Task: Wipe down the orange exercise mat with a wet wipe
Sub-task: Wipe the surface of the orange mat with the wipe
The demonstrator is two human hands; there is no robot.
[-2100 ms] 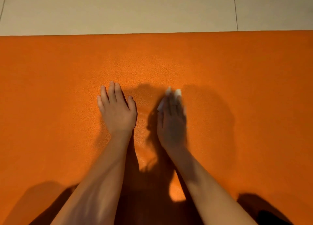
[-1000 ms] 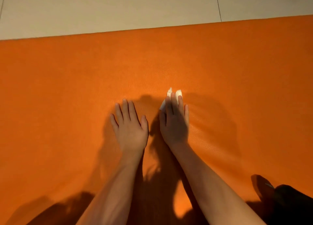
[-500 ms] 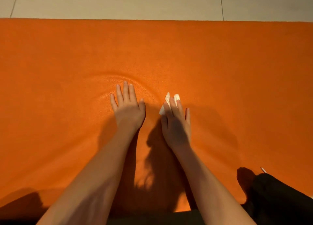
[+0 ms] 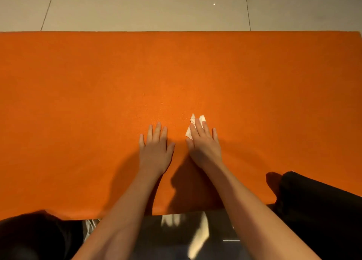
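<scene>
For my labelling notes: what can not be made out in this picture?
Head view: most of the wet wipe lies under the right hand; its size is hidden.
Head view: the orange mat is cut off by the left edge.
Head view: wiped areas show no mark.

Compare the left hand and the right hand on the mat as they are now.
The left hand rests bare on the orange mat; the right hand presses a white wet wipe under its fingers. The right hand reaches a little farther up the mat than the left hand. Both lie flat with straight fingers, side by side but apart.
</scene>
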